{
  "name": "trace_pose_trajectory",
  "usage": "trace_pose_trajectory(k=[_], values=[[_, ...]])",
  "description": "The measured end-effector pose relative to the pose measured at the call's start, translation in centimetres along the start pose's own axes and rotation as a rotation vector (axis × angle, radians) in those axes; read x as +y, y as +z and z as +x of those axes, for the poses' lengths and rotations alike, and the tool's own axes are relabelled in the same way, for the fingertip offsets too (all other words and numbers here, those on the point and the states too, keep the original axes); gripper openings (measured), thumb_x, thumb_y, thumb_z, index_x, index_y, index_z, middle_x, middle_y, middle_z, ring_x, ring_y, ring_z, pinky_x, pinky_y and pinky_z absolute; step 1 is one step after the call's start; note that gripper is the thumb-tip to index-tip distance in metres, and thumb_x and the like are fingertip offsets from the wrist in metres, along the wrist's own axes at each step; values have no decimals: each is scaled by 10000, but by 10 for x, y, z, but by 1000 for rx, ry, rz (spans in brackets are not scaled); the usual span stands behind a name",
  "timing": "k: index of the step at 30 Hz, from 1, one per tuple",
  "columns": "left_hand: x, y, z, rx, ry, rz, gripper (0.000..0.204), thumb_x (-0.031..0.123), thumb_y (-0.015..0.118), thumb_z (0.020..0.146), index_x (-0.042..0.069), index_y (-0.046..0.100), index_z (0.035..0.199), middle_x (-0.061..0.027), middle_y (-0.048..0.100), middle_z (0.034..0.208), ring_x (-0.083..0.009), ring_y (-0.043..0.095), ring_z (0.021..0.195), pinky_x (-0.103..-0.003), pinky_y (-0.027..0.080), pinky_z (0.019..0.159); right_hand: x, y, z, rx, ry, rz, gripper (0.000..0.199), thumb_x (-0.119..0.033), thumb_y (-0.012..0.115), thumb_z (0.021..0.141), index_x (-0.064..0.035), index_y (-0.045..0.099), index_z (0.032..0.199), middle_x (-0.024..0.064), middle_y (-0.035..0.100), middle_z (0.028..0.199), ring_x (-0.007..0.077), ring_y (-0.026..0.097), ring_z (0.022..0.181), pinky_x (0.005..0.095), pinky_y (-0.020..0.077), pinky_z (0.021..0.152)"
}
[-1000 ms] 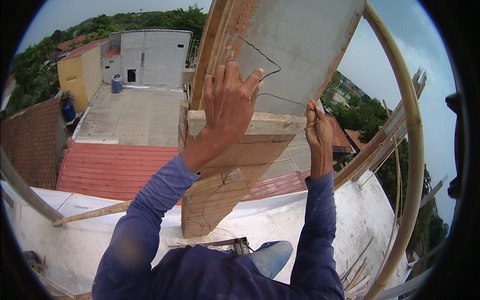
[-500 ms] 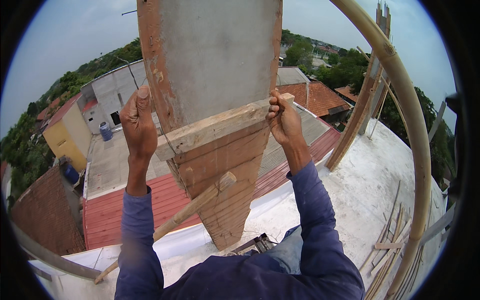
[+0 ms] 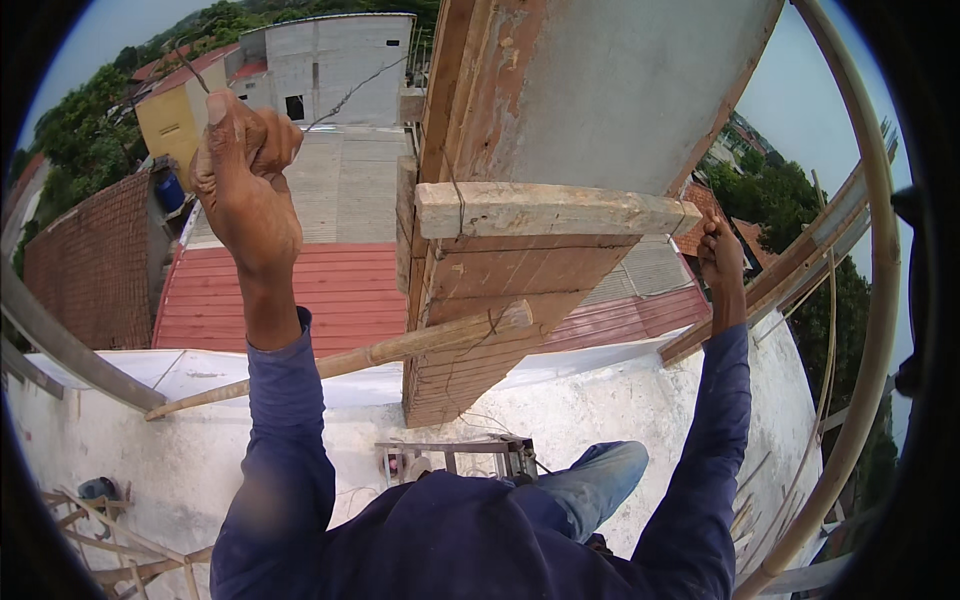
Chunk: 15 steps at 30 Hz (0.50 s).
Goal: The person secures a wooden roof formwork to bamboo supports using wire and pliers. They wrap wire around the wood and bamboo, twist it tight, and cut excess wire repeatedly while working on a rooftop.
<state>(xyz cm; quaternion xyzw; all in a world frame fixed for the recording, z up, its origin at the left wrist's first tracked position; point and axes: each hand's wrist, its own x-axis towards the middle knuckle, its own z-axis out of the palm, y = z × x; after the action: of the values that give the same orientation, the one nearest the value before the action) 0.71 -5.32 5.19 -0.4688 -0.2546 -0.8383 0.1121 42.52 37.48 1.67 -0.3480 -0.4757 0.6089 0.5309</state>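
My left hand (image 3: 245,180) is raised at the left, fingers closed round a thin wire (image 3: 350,95). One part of the wire runs right toward the column form, and a short end sticks up past my thumb. My right hand (image 3: 722,255) is at the right end of a wooden batten (image 3: 550,213), fingers curled closed; what they pinch is too small to make out. The batten lies across the tall column form (image 3: 620,90), which has a grey face panel and brown board edges. Wire loops round the batten near its left end.
A bamboo pole (image 3: 400,350) slants against the form's lower part. A curved bamboo pole (image 3: 880,250) rises at the right. Below me are a metal frame (image 3: 455,450) and a white slab (image 3: 330,440). Beyond its edge lies a red metal roof (image 3: 280,300).
My view has turned left and down. My left hand has moved away from the form, drawing the wire out to the left. My right hand stays by the batten's right end.
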Motion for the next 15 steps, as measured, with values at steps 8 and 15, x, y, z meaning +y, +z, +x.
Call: trace_pose_trajectory(k=[8,15], values=[[-21,4,-89,-106,-338,22,338,234,414,1099,-8,643,1154,-156,621,967,-240,634,901,-375,520,976,30,64,5,-15,-256,-893,712,-448,768,891,-102,518,1461,109,620,1309,256,602,1179,430,507,967],[-84,54,-149,-169,-260,361,350,239,407,1101,-11,646,1153,-155,630,977,-239,638,912,-375,520,974,62,70,17,43,-380,-780,706,-527,719,909,-16,566,1371,198,569,1351,310,510,1302,495,398,1102]])
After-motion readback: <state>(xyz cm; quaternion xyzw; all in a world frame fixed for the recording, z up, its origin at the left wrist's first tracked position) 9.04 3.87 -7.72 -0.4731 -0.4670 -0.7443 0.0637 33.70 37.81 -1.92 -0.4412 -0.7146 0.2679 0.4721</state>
